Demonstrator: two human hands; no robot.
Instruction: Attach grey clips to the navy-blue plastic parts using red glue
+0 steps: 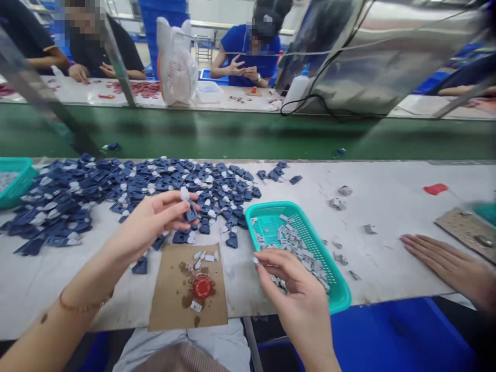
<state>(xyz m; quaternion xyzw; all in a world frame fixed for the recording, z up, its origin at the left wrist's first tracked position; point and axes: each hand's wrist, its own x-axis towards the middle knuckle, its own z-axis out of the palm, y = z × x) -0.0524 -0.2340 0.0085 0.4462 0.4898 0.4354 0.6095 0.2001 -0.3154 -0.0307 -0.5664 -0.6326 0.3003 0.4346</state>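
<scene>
My left hand is raised over the table, its fingertips pinching a small navy plastic part with a white tip. My right hand hovers at the near edge of a teal mesh basket that holds several small grey pieces, and pinches one small grey piece between thumb and forefinger. Between the hands lies a brown cardboard sheet with a red cap and a few grey pieces on it. A big heap of navy parts spreads across the table's left half.
Another person's hand rests flat on the table at the right, beside a brown board. A second teal basket sits at the far left. Loose grey pieces and a red item lie right. Beyond a green belt, people work.
</scene>
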